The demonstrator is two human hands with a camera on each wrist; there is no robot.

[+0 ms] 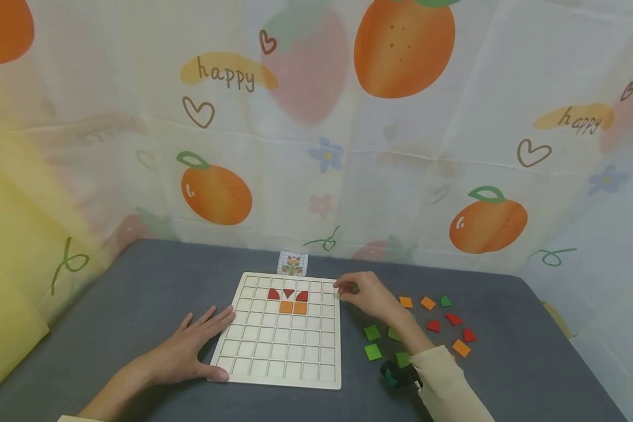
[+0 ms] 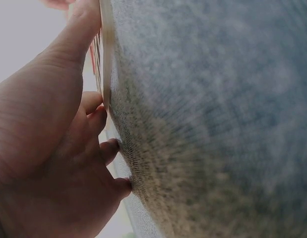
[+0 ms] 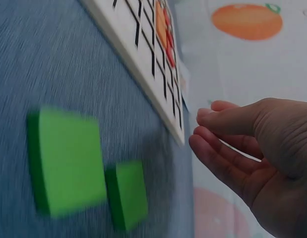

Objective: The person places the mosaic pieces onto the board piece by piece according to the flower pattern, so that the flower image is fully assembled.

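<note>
A white gridded board (image 1: 274, 353) lies on the table. In its upper rows sit three red pieces (image 1: 302, 296) and, below them, two orange squares (image 1: 299, 308). My left hand (image 1: 190, 349) rests at the board's left edge, fingers spread, thumb on the near left corner; the left wrist view shows its fingertips at the edge and tabletop. Over the board's upper right corner is my right hand (image 1: 366, 296), fingers loosely bent. In the right wrist view, no piece shows between thumb and fingers of that hand (image 3: 247, 148).
Right of the board lie several green squares (image 1: 371, 333), orange squares (image 1: 461, 348), red pieces (image 1: 453, 319) and a small green piece (image 1: 445, 301). A printed pattern card (image 1: 293, 257) stands behind the board. A fruit-print curtain (image 1: 316, 193) hangs behind the dark table (image 1: 111, 305).
</note>
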